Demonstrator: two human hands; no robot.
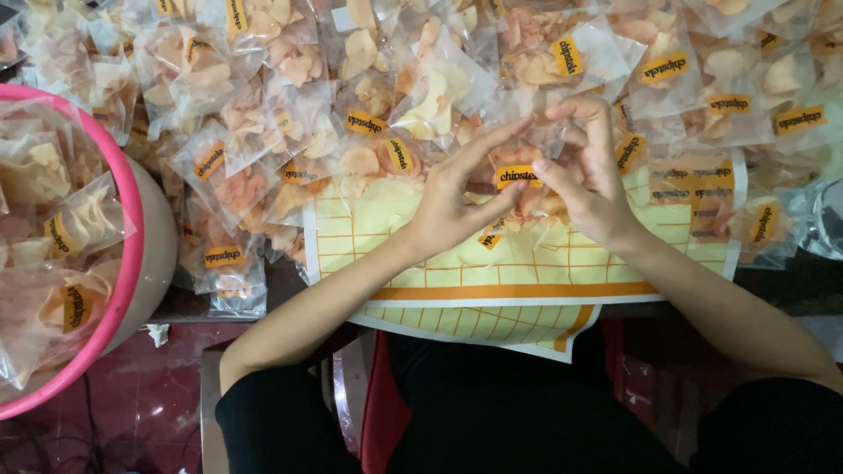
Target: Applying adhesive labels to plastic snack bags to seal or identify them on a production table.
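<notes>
Both hands, left hand (452, 206) and right hand (590, 180), pinch one clear chip packet (518, 180) at frame centre, above the yellow grid sheet (457, 281).

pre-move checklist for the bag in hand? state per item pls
1. Left hand on the clear chip bag: ok.
2. Right hand on the same bag: ok.
3. Yellow label on the bag's front, facing up: ok.
4. Bag over the yellow sheet: ok.
5. Bag sealed: cannot tell, fingers cover the top.
6. Pink basin at left has room: cannot tell, it is cropped.
</notes>
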